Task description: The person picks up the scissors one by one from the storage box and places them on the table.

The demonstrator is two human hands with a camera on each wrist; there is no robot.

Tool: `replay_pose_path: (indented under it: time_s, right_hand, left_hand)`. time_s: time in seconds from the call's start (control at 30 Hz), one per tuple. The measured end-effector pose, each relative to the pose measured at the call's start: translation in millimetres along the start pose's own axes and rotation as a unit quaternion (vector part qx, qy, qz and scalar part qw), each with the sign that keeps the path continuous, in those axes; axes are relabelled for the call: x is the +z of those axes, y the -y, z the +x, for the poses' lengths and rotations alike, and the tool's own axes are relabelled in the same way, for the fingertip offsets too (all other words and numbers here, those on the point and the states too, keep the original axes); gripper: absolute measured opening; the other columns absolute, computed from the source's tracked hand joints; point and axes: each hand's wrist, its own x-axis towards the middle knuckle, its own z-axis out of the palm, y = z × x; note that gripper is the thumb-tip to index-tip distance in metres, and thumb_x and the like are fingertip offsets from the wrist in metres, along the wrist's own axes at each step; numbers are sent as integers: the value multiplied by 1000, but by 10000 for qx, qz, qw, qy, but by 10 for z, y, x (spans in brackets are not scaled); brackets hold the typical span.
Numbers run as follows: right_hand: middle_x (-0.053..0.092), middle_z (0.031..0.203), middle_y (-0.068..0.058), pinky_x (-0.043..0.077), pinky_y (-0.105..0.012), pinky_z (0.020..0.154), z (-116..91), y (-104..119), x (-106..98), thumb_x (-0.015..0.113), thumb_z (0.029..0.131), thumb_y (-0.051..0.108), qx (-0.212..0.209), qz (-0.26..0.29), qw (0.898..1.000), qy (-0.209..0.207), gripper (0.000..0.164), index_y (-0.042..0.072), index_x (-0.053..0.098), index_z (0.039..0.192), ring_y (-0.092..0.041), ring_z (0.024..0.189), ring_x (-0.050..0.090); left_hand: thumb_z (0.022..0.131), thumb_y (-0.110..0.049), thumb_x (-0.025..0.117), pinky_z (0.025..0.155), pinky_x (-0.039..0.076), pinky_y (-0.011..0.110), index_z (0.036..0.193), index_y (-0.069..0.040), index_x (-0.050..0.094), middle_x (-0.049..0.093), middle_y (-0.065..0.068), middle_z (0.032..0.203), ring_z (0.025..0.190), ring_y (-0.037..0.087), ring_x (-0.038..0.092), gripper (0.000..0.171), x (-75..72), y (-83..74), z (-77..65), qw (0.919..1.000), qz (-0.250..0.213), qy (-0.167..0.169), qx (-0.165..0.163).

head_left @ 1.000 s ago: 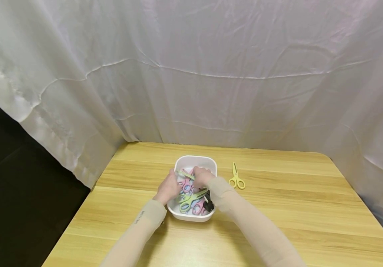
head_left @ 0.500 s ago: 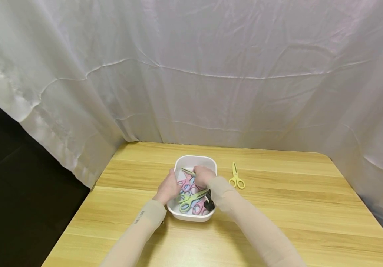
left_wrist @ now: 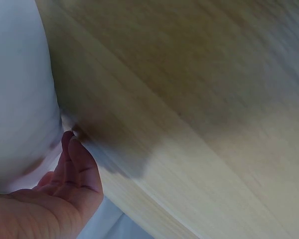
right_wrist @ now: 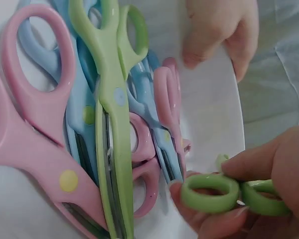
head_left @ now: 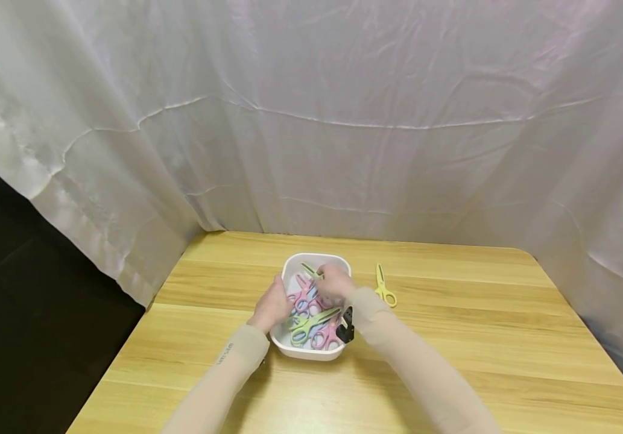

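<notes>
A pale curtain hangs behind your wooden table, where the white bin stands near the middle. Your left hand grips its left wall, thumb inside, fingers curled outside. Over the bin's far right part, your right hand pinches green scissors by the handle rings, blades pointing far left. Below lie pink scissors, blue scissors and another green pair. Yellow scissors rest on the table, right of the bin.
</notes>
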Motion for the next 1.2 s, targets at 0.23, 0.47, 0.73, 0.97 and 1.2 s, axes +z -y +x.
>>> replay_pose_path:
  time_s: [0.23, 0.47, 0.73, 0.97, 1.2]
  right_hand:
    - [68, 82, -17, 52, -26, 65, 66, -154, -32, 59, 93, 5, -647, 528, 9964, -153, 18, -8, 67, 101, -17, 68, 58]
    - [66, 81, -7, 46, -23, 69, 102, -280, -49, 60, 96, 12, -663, 974, 9930, -27, 21, -4, 68, 106, -13, 73, 56]
    - [64, 79, -5, 52, -26, 76, 54, -320, -79, 57, 99, 16, -535, 1426, 9883, 101, 25, -3, 66, 111, -15, 76, 59]
    - [66, 79, -5, 55, -26, 76, 36, -367, -70, 56, 99, 15, -698, 1648, 9839, -28, 28, -6, 64, 117, -13, 74, 59]
    - [67, 79, -5, 51, -25, 71, 29, -404, -86, 57, 100, 16, -819, 1971, 9769, -51, 32, -6, 62, 121, -10, 70, 58]
  left_hand:
    - [89, 2, 60, 74, 63, 43, 151, 2, 27, 62, 18, 109, 92, 28, 64, 70, 4, 12, -1, 10000, -45, 20, -46]
    - [91, 0, 60, 81, 62, 46, 153, 0, 25, 62, 19, 116, 97, 29, 64, 71, 13, 3, -3, 9998, -148, 62, -112]
    - [92, -2, 61, 81, 62, 46, 156, 0, 22, 61, 20, 119, 99, 29, 65, 74, 7, 9, -12, 9997, -197, 85, -130]
    - [92, -1, 61, 81, 62, 46, 152, -1, 26, 62, 20, 118, 99, 29, 65, 70, 13, 10, -8, 9998, -178, 45, -113]
    - [93, -2, 61, 82, 62, 46, 154, -1, 24, 61, 21, 120, 99, 30, 65, 71, 4, 0, -22, 9998, -148, 53, -121]
